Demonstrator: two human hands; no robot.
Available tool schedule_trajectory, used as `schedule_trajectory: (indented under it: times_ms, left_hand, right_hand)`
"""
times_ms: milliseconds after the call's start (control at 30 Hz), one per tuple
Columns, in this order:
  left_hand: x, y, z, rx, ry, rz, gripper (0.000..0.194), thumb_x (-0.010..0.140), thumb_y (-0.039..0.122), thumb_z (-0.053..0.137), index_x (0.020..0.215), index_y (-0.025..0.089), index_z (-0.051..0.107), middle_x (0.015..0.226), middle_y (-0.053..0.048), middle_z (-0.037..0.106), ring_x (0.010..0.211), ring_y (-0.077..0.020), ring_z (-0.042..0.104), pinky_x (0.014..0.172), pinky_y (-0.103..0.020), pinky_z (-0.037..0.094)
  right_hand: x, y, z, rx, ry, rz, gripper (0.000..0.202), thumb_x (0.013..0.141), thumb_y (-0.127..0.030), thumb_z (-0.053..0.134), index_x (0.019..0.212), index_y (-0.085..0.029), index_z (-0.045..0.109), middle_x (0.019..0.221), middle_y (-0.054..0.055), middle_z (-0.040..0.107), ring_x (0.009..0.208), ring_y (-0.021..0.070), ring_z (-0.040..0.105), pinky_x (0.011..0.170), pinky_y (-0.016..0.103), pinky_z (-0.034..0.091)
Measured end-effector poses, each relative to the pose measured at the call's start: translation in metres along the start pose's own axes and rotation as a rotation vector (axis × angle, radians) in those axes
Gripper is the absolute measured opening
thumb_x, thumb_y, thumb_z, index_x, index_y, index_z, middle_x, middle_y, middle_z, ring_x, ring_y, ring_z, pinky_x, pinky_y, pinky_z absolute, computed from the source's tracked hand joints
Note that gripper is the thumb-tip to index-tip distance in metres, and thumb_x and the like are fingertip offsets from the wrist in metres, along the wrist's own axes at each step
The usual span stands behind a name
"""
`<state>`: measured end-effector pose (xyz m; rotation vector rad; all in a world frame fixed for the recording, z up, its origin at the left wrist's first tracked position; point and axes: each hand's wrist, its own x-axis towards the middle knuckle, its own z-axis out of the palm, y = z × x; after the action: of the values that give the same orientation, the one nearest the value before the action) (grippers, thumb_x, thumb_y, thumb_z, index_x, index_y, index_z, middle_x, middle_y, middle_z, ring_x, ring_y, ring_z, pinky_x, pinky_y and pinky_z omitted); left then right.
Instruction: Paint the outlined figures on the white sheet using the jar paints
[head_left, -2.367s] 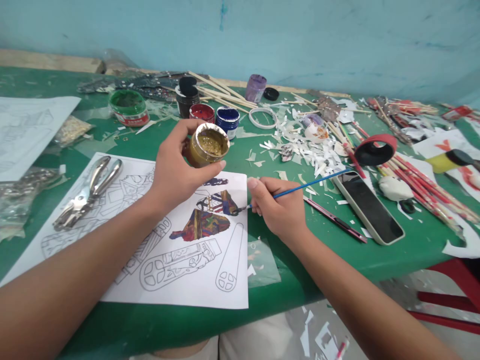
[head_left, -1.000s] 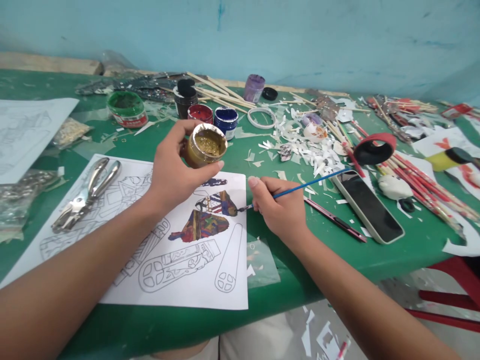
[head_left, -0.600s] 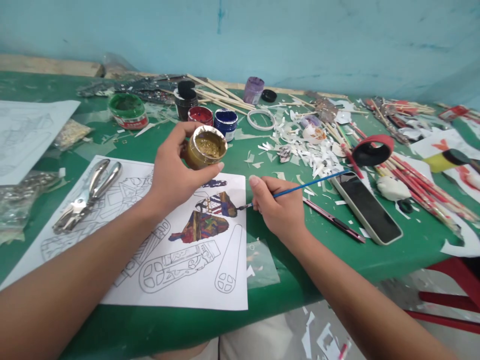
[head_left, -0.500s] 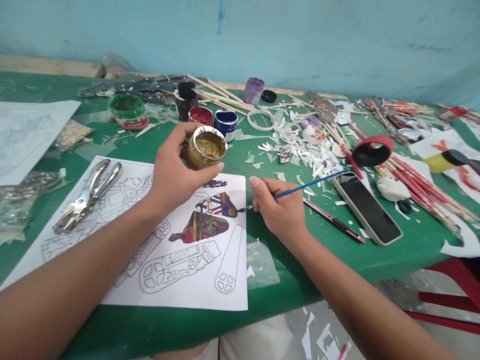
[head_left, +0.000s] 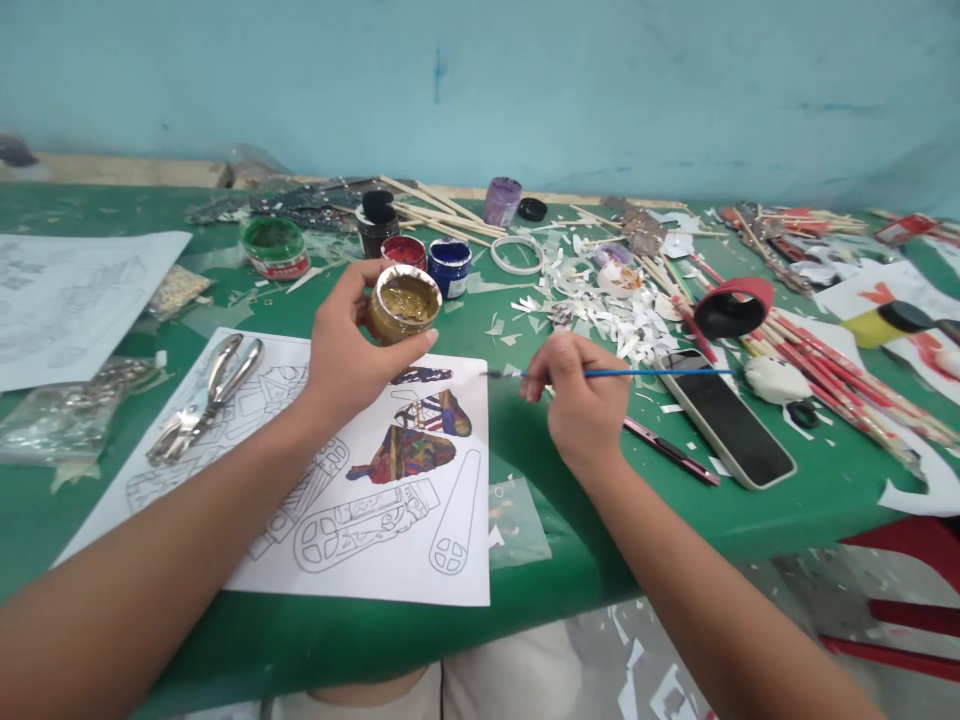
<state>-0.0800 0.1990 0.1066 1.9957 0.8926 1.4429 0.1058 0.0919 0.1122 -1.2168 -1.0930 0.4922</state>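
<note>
My left hand [head_left: 346, 335] grips a small open jar of gold-brown paint [head_left: 405, 305], tilted a little toward me above the sheet's upper edge. In my right hand [head_left: 577, 385] is a thin blue paintbrush [head_left: 645, 372], held nearly level, its tip pointing left and off the paper by the sheet's right edge. Below lies a white sheet with line drawings [head_left: 386, 590]; some shapes on it, such as a multicoloured painted shape [head_left: 405, 455], are filled in red, blue and gold. A metal hole punch [head_left: 202, 405] rests on the sheet's left part, beside my left forearm.
Open jars of green [head_left: 275, 248], red [head_left: 403, 252] and blue paint [head_left: 450, 268] stand behind my left hand. Right of my right hand lie a phone [head_left: 739, 420], a utility knife [head_left: 671, 450], a tape roll [head_left: 733, 308] and paper scraps [head_left: 592, 300]. Wooden sticks [head_left: 442, 215] lie at the back.
My right hand has lifted the brush from the painted shape, moving it up and turning it nearly level. My left hand still holds the paint jar. The view has shifted slightly.
</note>
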Motion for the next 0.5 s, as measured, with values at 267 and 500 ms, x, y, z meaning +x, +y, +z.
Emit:
schedule_trajectory:
  times_ms: [267,500]
  left_hand:
    - [0.004,0.009,-0.015,0.096,0.072,-0.069,0.049,0.069,0.039,0.08,0.11,0.022,0.058,0.105,-0.004,0.068,0.098,-0.0234,0.067,0.088,-0.039,0.057]
    - [0.01,0.02,-0.029,0.25,0.056,-0.035,0.051,0.068,0.04,0.078,0.11,0.024,0.053,0.107,-0.005,0.064,0.099,-0.024,0.065,0.087,-0.039,0.055]
  right_hand:
    - [0.029,0.0,-0.029,0.416,0.485,0.132,0.044,0.09,-0.056,0.052,0.066,-0.02,0.059,0.053,-0.004,0.059,0.04,0.0082,0.055,0.039,0.021,0.044]
    - [0.027,0.004,-0.029,0.338,0.379,0.072,0.038,0.082,-0.055,0.063,0.072,-0.019,0.066,0.06,-0.002,0.064,0.042,0.009,0.059,0.04,0.021,0.046]
